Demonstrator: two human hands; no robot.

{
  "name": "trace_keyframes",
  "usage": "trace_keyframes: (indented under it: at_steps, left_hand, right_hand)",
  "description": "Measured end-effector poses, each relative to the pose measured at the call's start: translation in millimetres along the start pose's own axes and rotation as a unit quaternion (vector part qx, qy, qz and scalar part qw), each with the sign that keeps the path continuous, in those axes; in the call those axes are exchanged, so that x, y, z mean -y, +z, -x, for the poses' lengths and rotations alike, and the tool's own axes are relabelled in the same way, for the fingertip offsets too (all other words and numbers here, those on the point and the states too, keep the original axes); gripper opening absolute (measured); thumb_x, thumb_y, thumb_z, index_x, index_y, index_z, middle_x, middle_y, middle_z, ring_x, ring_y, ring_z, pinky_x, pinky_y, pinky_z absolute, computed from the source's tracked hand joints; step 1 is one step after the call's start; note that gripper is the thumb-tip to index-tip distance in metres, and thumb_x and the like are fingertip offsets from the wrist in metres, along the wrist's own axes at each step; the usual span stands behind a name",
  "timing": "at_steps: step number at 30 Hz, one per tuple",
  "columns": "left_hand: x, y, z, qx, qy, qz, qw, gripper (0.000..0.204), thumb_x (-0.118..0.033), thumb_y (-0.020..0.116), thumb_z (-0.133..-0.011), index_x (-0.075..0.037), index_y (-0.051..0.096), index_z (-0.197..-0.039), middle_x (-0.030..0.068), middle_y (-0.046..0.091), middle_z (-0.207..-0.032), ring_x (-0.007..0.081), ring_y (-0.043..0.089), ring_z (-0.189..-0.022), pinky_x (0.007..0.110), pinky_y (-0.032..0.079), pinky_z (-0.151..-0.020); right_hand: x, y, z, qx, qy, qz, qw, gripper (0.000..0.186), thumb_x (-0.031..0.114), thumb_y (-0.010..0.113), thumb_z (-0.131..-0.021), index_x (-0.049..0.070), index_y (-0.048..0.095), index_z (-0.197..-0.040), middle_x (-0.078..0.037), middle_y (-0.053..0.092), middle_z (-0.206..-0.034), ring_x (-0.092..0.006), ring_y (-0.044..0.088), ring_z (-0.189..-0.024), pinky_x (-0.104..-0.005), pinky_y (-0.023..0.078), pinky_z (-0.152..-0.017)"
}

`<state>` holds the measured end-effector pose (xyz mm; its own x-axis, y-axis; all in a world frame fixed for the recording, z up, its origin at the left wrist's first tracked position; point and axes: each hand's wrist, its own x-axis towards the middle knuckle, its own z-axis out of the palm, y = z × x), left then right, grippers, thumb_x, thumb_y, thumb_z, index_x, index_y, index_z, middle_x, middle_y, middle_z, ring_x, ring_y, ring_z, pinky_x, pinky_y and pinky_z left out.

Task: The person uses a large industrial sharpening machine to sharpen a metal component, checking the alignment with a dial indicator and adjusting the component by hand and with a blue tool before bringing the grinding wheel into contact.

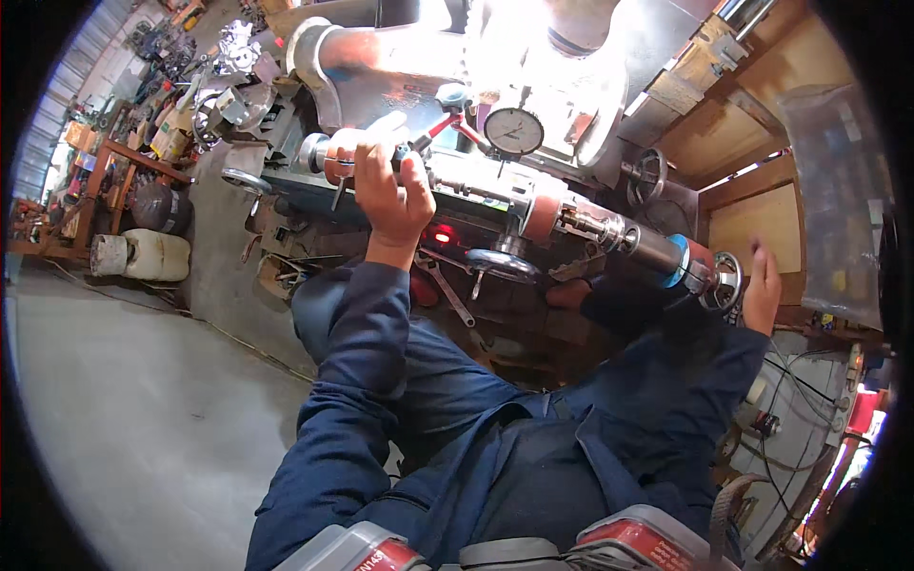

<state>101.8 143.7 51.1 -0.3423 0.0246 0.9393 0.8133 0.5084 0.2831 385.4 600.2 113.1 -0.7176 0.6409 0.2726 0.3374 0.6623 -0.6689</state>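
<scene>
While the left hand (pixel 395 200) is up at the left end of the machine (pixel 545 209): one hand, fingers raised and bent, thumb set apart, right by one red-brown collar (pixel 341 157); whether those fingertips pinch anything, I cannot tell.

Right hand: one, over at the machine's right end (pixel 761 295), fingers stretched alongside the rim of the end handwheel (pixel 727 278); contact is unclear, so whether it grips, I cannot tell.

Handwheels: count them, four; the end one at the right, one at the left (pixel 246 180), one at the near middle (pixel 501 264), one farther back on the right (pixel 647 177).

Dial gauge: just one (pixel 514 130), round and white-faced, at the far side of the machine's middle, with red arms (pixel 440 126) and one blue-grey knob (pixel 452 94) to its left.

Red light: one, glowing (pixel 443 237) below the left hand.

Wrench: one, silver (pixel 447 293), slanting left of the near-middle wheel.

Sleeves: two, dark blue, left (pixel 357 352) and right (pixel 709 366).

Gas cylinder: one in pale tones (pixel 143 255), lying well off to the left.

Plastic sheet: one, cloudy (pixel 838 209), hanging far right.
</scene>
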Motion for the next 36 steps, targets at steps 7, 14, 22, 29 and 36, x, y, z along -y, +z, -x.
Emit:
trace_keyframes:
  at_steps: [7, 14, 22, 29, 36]
  left_hand:
    - [6.6, -33.8, -23.8, -0.142, -0.184, -0.038, 0.972, 0.030, -0.023, 0.044, -0.098, 0.003, 0.057, -0.106, 0.0182, 0.063, -0.102, 0.0315, 0.061, -0.094, 0.041, 0.048, -0.084]
    - [25.7, -81.6, -25.9, -0.254, -0.290, -0.015, 0.923, 0.030, -0.026, 0.047, -0.098, 0.001, 0.059, -0.101, 0.0097, 0.065, -0.093, 0.0182, 0.060, -0.078, 0.029, 0.047, -0.068]
    - [-22.1, -141.1, 61.5, -0.069, -0.663, 0.524, 0.531, 0.026, -0.022, 0.053, -0.093, -0.003, 0.056, -0.110, 0.0220, 0.052, -0.128, 0.0348, 0.050, -0.122, 0.047, 0.043, -0.099]
    - [-45.3, -183.2, 40.7, -0.003, -0.683, 0.258, 0.684, 0.060, -0.016, 0.053, -0.094, 0.004, 0.019, -0.140, 0.0302, 0.043, -0.136, 0.0444, 0.045, -0.128, 0.053, 0.045, -0.099]
    - [-64.9, -120.2, 53.3, 0.367, -0.349, -0.190, 0.841, 0.062, -0.039, 0.071, -0.083, 0.004, 0.056, -0.124, 0.0269, 0.052, -0.130, 0.0382, 0.049, -0.122, 0.044, 0.036, -0.105]
  right_hand:
    - [-47.1, 32.9, 26.1, 0.091, -0.021, 0.052, 0.994, 0.034, 0.026, 0.061, -0.090, 0.001, 0.063, -0.114, -0.015, 0.066, -0.111, -0.0253, 0.061, -0.110, -0.0357, 0.047, -0.092]
    - [-41.2, -19.7, 37.5, 0.288, -0.025, 0.170, 0.942, 0.020, 0.004, 0.064, -0.082, -0.002, 0.068, -0.101, -0.015, 0.071, -0.096, -0.0243, 0.066, -0.093, -0.0350, 0.049, -0.083]
    - [-180.1, 34.6, -3.0, 0.154, -0.143, 0.014, 0.978, 0.016, 0.008, 0.061, -0.083, -0.004, 0.067, -0.091, -0.013, 0.069, -0.086, -0.0174, 0.063, -0.079, -0.0308, 0.049, -0.071]
    - [-60.6, -1.6, 11.6, 0.078, 0.016, -0.108, 0.991, 0.022, 0.016, 0.069, -0.083, 0.000, 0.070, -0.099, -0.015, 0.071, -0.091, -0.0223, 0.067, -0.086, -0.0344, 0.050, -0.079]
    - [-87.2, 34.9, 57.4, 0.164, 0.105, 0.029, 0.981, 0.029, 0.025, 0.063, -0.090, 0.004, 0.067, -0.109, -0.022, 0.068, -0.097, -0.0327, 0.067, -0.091, -0.0387, 0.051, -0.078]
